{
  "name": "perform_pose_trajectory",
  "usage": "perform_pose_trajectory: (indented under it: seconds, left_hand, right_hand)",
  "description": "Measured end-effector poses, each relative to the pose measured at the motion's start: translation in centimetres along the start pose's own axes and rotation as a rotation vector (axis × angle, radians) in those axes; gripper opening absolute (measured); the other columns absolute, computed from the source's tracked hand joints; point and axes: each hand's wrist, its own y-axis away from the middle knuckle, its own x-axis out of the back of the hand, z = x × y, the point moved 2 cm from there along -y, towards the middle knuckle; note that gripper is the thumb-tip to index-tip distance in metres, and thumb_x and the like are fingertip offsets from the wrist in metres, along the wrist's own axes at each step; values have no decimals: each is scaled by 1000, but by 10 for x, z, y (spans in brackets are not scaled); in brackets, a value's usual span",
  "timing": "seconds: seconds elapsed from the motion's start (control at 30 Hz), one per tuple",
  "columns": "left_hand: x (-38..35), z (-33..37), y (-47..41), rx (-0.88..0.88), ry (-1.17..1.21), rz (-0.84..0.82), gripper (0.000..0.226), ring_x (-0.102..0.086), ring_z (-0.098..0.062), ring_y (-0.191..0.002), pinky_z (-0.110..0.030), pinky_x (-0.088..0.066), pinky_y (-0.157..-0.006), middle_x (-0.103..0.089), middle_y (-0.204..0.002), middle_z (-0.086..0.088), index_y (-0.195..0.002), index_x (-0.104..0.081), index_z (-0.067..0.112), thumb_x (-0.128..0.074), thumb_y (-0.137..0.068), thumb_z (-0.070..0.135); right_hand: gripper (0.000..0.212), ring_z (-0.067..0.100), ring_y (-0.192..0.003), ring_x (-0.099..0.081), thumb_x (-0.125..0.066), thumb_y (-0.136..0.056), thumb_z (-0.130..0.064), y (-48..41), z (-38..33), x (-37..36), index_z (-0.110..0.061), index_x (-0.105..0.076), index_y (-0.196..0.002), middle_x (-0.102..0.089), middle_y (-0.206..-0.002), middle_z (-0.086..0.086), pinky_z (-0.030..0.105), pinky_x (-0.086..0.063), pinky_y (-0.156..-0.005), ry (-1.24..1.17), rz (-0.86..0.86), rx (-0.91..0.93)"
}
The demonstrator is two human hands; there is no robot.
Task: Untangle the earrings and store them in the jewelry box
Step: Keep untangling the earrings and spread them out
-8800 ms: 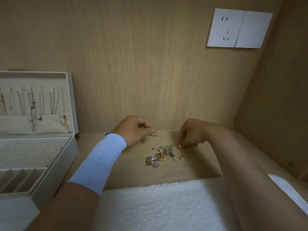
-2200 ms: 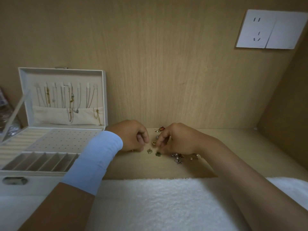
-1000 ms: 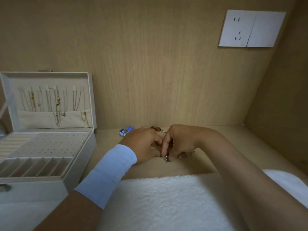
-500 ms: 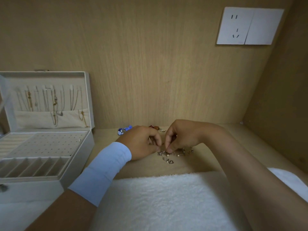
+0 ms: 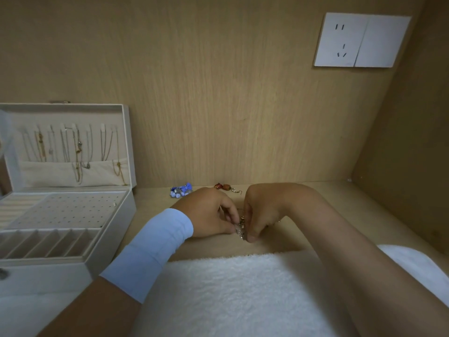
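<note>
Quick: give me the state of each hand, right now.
Left hand: closed, pinching the earring tangle.
Right hand: closed, pinching the same tangle.

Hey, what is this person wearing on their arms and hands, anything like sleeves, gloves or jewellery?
A snug light blue cuff covers the left wrist and lower forearm, plain, without markings. The right arm is uncovered. The left hand and the right hand wear no gloves, and no rings or watch show.

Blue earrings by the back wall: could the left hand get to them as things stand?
Probably yes: the blue earrings lie uncovered just beyond the left hand, nothing between them, though that hand is busy pinching the tangled earrings.
</note>
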Motion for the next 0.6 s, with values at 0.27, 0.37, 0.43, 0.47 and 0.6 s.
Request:
perform_pose_trajectory:
  seconds: [0.27, 0.37, 0.43, 0.47, 0.6]
  left_hand:
    - [-2, -1, 1, 21, -79, -102, 14, -56, 13, -68, -10, -40, -65, -72, -87, 18, -88, -77, 32, -81, -75, 35]
    - [-5, 0, 1, 37, -77, -115, 15, -59, 10, -68, -13, -43, -67, -72, -84, 19, -88, -76, 33, -80, -75, 38]
    - [-5, 1, 1, 50, -39, -99, 17, -59, 8, -68, -16, -46, -70, -72, -81, 20, -89, -75, 33, -81, -73, 37]
    - [-4, 1, 1, 57, -8, -79, 19, -59, 9, -66, -17, -48, -71, -72, -81, 20, -89, -73, 32, -82, -72, 36]
    - [6, 5, 0, 17, 253, 154, 26, -57, 7, -63, -16, -50, -71, -74, -82, 12, -89, -72, 29, -87, -69, 24]
  right_hand:
    - [32, 12, -70, -62, -87, -70, -39, -2, -10, -6, -16, -81, -90, -75, -80, 1, 25, -45, -62, 3, 15, -7]
    - [33, 15, -84, -68, -85, -73, -40, -1, -9, -7, -15, -80, -94, -77, -90, 1, 28, -49, -71, -7, -32, -26]
    - [34, 14, -80, -65, -82, -75, -43, 1, -7, -5, -15, -79, -94, -73, -82, -1, 29, -48, -74, -7, -64, -24]
    - [33, 14, -75, -62, -81, -75, -44, 3, -5, -2, -15, -79, -91, -71, -78, -1, 30, -47, -72, -21, -66, -14]
    - [17, 11, -56, -56, -79, -80, -31, 7, 12, 16, -15, -79, -84, -71, -70, 3, 31, -44, -62, -304, 112, 79]
